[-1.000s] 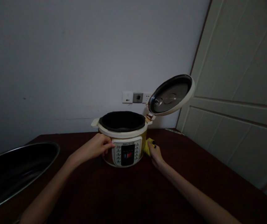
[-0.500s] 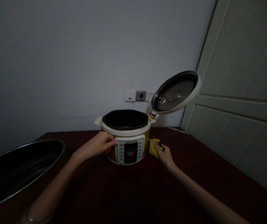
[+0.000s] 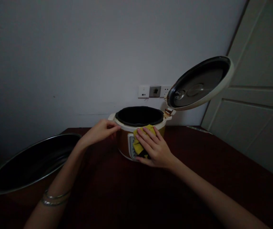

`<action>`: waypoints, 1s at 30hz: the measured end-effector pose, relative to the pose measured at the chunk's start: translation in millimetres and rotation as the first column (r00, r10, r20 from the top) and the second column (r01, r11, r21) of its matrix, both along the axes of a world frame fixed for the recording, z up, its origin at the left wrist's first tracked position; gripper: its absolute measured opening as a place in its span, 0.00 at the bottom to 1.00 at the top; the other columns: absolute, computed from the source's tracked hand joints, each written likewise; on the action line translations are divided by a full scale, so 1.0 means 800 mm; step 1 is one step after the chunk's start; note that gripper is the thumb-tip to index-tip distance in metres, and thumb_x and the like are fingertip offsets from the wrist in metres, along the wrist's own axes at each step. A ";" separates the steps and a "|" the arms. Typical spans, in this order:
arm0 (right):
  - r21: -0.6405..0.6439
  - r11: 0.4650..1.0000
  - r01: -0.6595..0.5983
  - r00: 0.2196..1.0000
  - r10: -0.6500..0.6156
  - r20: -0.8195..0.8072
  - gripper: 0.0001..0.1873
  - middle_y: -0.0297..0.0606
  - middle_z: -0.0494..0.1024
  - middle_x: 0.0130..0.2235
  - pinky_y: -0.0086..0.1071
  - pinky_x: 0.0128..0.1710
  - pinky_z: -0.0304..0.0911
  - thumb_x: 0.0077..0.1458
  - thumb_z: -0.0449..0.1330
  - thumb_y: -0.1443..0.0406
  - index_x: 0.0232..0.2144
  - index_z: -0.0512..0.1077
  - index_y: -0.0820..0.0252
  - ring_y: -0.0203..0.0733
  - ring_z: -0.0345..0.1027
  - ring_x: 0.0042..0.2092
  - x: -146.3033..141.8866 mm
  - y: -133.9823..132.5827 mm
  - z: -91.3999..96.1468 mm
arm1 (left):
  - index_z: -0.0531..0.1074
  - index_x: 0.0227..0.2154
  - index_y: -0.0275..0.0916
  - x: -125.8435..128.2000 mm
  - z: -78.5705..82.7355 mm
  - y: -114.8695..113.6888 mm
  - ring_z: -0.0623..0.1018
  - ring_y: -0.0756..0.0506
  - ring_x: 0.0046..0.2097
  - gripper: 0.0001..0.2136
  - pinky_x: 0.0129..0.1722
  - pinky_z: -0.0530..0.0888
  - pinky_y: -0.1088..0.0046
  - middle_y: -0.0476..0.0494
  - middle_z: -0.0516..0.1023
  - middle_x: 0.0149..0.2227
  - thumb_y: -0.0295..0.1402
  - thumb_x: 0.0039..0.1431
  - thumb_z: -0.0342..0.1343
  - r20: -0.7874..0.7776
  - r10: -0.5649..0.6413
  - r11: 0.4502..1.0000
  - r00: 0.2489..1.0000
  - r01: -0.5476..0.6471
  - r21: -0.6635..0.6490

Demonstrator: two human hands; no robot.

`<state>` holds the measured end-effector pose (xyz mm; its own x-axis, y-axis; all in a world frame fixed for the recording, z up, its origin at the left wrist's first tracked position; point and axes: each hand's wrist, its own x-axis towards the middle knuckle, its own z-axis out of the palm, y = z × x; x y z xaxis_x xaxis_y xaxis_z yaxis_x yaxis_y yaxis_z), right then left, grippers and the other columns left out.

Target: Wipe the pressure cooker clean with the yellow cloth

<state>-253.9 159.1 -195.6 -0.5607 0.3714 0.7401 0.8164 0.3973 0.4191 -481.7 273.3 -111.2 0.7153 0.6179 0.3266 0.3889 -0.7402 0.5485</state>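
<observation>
A white and gold-brown electric cooker [image 3: 123, 141] stands on the dark red table, with its lid [image 3: 199, 86] swung up on the right-hand hinge. Its inner pot [image 3: 139, 116] is dark inside. My right hand [image 3: 156, 148] presses a yellow cloth [image 3: 138, 144] with black parts against the cooker's front, covering most of the control panel [image 3: 131, 144]. At the rim's left front is my left hand [image 3: 103, 130], fingers curled and drawn together, a fingertip at the white edge. Whatever lies between those fingers, if anything, is hidden.
A large dark oval vessel with a shiny rim [image 3: 31, 181] sits at the left, beside my left forearm. Wall sockets [image 3: 143, 91] are behind the cooker. A pale panelled door [image 3: 253, 121] stands on the right. The dark red table [image 3: 186, 152] runs up to the wall.
My right hand has brought the cloth from the cooker's right side onto its front panel. My left hand has risen from the panel's edge to the rim. The view has shifted somewhat.
</observation>
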 end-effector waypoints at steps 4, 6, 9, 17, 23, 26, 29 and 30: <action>0.038 0.996 0.083 0.997 -0.083 -0.004 0.32 0.47 0.61 0.61 0.53 0.65 0.39 0.59 0.53 0.55 0.60 0.60 0.70 0.52 0.47 0.65 -0.010 0.001 -0.007 | 0.74 0.25 0.36 0.007 -0.008 0.018 0.75 0.49 0.27 0.16 0.28 0.72 0.74 0.44 0.77 0.25 0.39 0.60 0.47 0.369 0.271 0.902 0.889 -0.369 0.226; 0.052 0.995 0.090 0.996 -0.091 0.023 0.27 0.45 0.62 0.61 0.51 0.65 0.41 0.61 0.53 0.62 0.59 0.60 0.69 0.49 0.47 0.65 -0.010 0.002 -0.013 | 0.75 0.31 0.35 0.013 -0.018 0.029 0.77 0.46 0.34 0.14 0.35 0.74 0.69 0.40 0.78 0.33 0.37 0.60 0.47 0.455 0.296 0.813 0.840 -0.472 0.341; 0.012 0.997 0.077 0.989 -0.078 0.123 0.24 0.43 0.62 0.62 0.49 0.64 0.47 0.60 0.50 0.71 0.59 0.60 0.69 0.45 0.47 0.65 -0.004 0.001 -0.034 | 0.71 0.45 0.32 0.019 -0.035 0.045 0.74 0.40 0.49 0.16 0.49 0.71 0.60 0.32 0.74 0.47 0.37 0.61 0.46 0.406 0.310 0.731 0.860 -0.489 0.477; -0.078 0.997 0.013 0.945 0.014 0.326 0.22 0.41 0.62 0.61 0.44 0.61 0.56 0.61 0.44 0.74 0.56 0.64 0.69 0.42 0.54 0.63 0.013 -0.011 -0.072 | 0.55 0.59 0.22 0.024 -0.074 0.083 0.52 0.33 0.66 0.31 0.62 0.54 0.51 0.20 0.54 0.63 0.46 0.64 0.35 0.208 0.445 0.793 0.871 -0.491 0.359; -0.030 0.999 -0.035 0.964 0.041 0.263 0.21 0.45 0.63 0.61 0.45 0.63 0.52 0.60 0.49 0.75 0.55 0.65 0.69 0.45 0.53 0.63 -0.016 0.007 -0.018 | 0.56 0.58 0.25 0.034 -0.085 0.093 0.59 0.36 0.64 0.30 0.60 0.58 0.53 0.21 0.59 0.61 0.47 0.64 0.33 0.326 0.357 0.873 0.875 -0.437 0.216; 0.010 0.999 -0.035 0.979 0.032 0.203 0.21 0.46 0.64 0.60 0.47 0.63 0.52 0.59 0.50 0.75 0.54 0.66 0.70 0.45 0.53 0.63 -0.029 0.018 -0.014 | 0.60 0.54 0.26 0.034 -0.084 0.092 0.65 0.36 0.60 0.28 0.59 0.61 0.53 0.21 0.65 0.57 0.46 0.64 0.34 0.341 0.321 0.885 0.883 -0.408 0.223; 0.020 0.998 -0.051 0.982 0.047 0.185 0.19 0.46 0.64 0.60 0.46 0.62 0.54 0.61 0.51 0.71 0.54 0.66 0.70 0.44 0.54 0.63 -0.027 0.021 -0.039 | 0.63 0.50 0.29 0.032 -0.079 0.090 0.69 0.36 0.56 0.25 0.56 0.64 0.54 0.24 0.70 0.52 0.46 0.65 0.35 0.325 0.304 0.893 0.896 -0.387 0.231; 0.007 0.998 -0.056 0.978 0.053 0.200 0.19 0.45 0.65 0.60 0.44 0.61 0.55 0.62 0.51 0.69 0.54 0.66 0.69 0.42 0.55 0.62 -0.023 0.020 -0.051 | 0.63 0.49 0.30 0.031 -0.077 0.089 0.70 0.36 0.55 0.24 0.55 0.65 0.54 0.24 0.71 0.51 0.45 0.65 0.35 0.316 0.306 0.894 0.898 -0.385 0.228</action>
<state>-272.0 174.8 -236.1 -0.7170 0.3273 0.6155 0.6928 0.4324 0.5771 -456.9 344.7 -173.0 0.3348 0.6646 0.6680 0.5173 -0.7222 0.4592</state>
